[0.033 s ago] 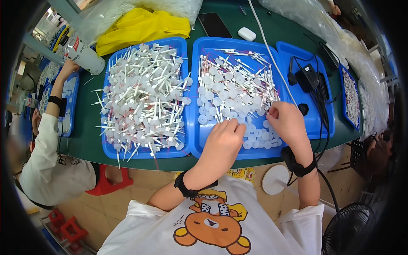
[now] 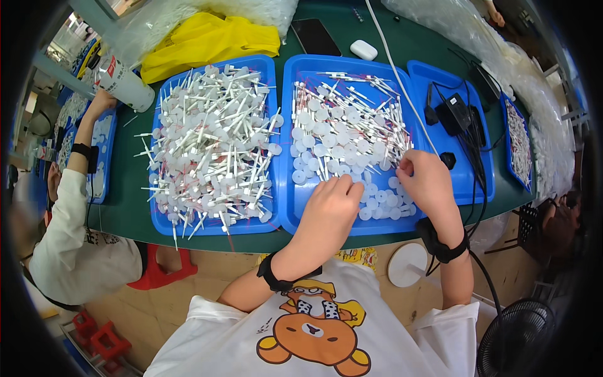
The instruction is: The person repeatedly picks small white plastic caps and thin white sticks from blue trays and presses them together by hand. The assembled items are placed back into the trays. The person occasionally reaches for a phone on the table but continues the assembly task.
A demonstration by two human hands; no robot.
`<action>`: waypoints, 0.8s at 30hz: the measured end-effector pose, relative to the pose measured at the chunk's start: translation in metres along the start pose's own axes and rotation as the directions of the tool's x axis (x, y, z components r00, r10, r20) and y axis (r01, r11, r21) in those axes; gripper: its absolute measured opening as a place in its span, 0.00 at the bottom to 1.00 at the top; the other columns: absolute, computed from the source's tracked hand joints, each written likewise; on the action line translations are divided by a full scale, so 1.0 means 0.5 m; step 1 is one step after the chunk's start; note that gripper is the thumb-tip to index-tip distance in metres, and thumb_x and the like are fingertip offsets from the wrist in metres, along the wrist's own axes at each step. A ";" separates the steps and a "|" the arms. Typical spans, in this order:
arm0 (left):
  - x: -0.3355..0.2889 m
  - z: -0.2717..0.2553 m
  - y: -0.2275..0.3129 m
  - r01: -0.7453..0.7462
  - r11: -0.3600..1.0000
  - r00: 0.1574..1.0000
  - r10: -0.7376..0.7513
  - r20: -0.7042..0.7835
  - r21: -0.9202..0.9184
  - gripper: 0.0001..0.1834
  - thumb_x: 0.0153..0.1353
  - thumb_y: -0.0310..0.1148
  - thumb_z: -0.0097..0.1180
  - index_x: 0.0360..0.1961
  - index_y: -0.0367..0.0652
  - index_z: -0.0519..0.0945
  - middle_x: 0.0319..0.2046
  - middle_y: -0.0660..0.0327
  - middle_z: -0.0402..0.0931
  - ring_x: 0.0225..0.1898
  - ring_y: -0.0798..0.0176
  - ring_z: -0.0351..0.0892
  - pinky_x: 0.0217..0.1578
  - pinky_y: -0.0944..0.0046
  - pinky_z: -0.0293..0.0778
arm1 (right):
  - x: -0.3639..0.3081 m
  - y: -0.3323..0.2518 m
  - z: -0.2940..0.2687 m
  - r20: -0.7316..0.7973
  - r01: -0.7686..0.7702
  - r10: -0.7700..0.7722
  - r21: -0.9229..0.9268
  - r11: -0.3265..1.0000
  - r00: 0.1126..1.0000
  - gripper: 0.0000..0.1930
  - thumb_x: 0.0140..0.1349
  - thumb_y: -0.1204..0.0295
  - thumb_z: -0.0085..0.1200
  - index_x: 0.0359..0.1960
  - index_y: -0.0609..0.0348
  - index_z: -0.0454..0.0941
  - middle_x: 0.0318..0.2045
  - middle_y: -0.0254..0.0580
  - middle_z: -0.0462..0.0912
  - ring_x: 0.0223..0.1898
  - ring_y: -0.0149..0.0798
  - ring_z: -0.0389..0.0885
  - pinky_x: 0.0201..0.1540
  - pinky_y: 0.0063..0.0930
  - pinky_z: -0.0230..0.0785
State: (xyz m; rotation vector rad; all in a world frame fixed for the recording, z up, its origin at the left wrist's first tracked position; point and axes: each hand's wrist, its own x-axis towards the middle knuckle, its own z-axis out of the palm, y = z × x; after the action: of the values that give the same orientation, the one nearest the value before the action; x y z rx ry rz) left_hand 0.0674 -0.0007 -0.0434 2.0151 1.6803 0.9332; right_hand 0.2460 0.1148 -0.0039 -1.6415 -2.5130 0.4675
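Over the near part of the middle blue tray, my left hand has its fingers curled together. Anything in its fingertips is hidden from view. My right hand is at the tray's right side, thumb and forefinger pinched beside a heap of thin white sticks with reddish wires. What that pinch holds is too small to make out. Loose translucent white discs lie between and below the hands, with more discs farther back. Both wrists wear black bands.
A left blue tray is heaped with white stick-and-disc pieces. Another blue tray at right holds a black power adapter and cables. Behind are a phone, a white case and a yellow bag. A co-worker's arm reaches in at left.
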 end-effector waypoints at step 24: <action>-0.045 -0.088 0.013 0.218 0.241 0.966 -0.193 0.174 -0.946 0.20 0.57 0.12 0.64 0.52 0.30 0.81 0.49 0.57 0.74 0.50 0.64 0.79 0.53 0.64 0.77 | -0.226 -0.102 -0.043 -0.422 0.352 -0.131 0.503 0.789 0.897 0.17 0.48 0.87 0.64 0.41 0.63 0.86 0.29 0.40 0.81 0.29 0.38 0.78 0.30 0.28 0.68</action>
State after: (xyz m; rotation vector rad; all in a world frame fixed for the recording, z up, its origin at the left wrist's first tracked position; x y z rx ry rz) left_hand 0.0405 -0.0300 -0.0136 0.8742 0.8288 1.3503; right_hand 0.2532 -0.0022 0.0411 -1.0353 -1.9922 0.7173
